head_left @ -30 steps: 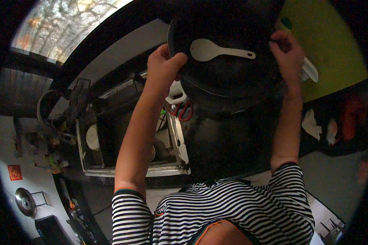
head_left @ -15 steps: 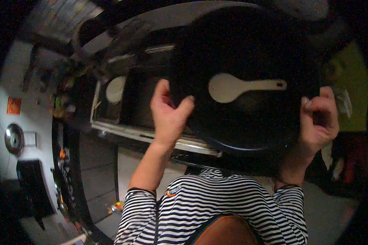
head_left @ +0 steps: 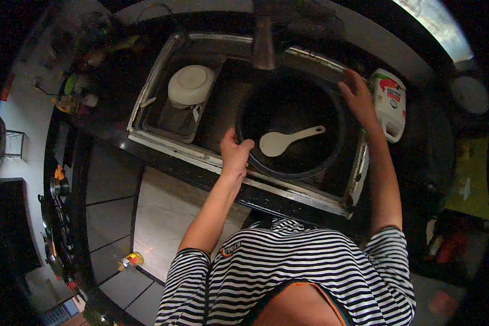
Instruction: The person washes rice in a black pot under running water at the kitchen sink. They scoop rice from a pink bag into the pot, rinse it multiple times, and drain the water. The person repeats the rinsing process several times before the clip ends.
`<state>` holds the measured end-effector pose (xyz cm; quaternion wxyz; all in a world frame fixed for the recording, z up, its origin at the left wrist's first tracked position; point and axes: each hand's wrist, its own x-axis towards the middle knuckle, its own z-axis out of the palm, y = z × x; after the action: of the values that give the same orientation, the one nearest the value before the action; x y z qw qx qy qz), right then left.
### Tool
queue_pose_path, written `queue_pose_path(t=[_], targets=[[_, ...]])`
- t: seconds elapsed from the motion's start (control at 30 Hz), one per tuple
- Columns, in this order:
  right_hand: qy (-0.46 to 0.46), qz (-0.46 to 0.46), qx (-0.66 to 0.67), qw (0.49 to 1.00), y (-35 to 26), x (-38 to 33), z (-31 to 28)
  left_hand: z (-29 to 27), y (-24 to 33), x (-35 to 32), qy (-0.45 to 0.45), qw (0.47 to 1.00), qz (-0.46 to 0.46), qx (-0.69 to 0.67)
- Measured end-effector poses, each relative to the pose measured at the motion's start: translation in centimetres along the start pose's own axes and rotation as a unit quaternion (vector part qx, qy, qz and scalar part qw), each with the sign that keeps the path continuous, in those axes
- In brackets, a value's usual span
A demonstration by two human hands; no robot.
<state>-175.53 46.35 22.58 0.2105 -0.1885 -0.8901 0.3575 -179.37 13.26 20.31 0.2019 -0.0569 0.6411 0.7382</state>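
A large dark round pot sits low in the steel sink, under the tap. A white rice spoon lies inside it. My left hand grips the pot's near left rim. My right hand holds the far right rim. Both forearms reach forward from my striped shirt.
A white bowl lies upside down in the sink's left part. A white detergent jug stands on the counter just right of my right hand. Small bottles and clutter crowd the left counter. A small bottle lies on the tiled floor.
The pot has gone from being held up close to my chest down into the sink, both hands still on its rim. My view has swung to face the sink.
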Motion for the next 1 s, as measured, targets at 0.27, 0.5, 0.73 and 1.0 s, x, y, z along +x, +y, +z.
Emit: queue_pose_path(t=[0.27,0.5,0.73,1.0], targets=[[-0.100,-0.034,-0.069,0.992,-2.0,8.5,15.9,-8.2,-2.0,6.3,0.016,0.997,0.071,-0.005],[-0.104,-0.107,-0.159,0.976,-1.8,4.7,13.9,-8.4,-3.5,8.4,0.005,0.996,0.086,0.025],[-0.144,-0.319,-0.387,0.853,-4.5,-3.9,14.0,-5.9,-4.4,8.6,0.011,0.986,0.087,0.142],[-0.350,-0.249,-0.418,0.801,-0.5,-6.5,20.5,-4.2,-2.7,6.6,-0.021,0.986,0.098,0.135]])
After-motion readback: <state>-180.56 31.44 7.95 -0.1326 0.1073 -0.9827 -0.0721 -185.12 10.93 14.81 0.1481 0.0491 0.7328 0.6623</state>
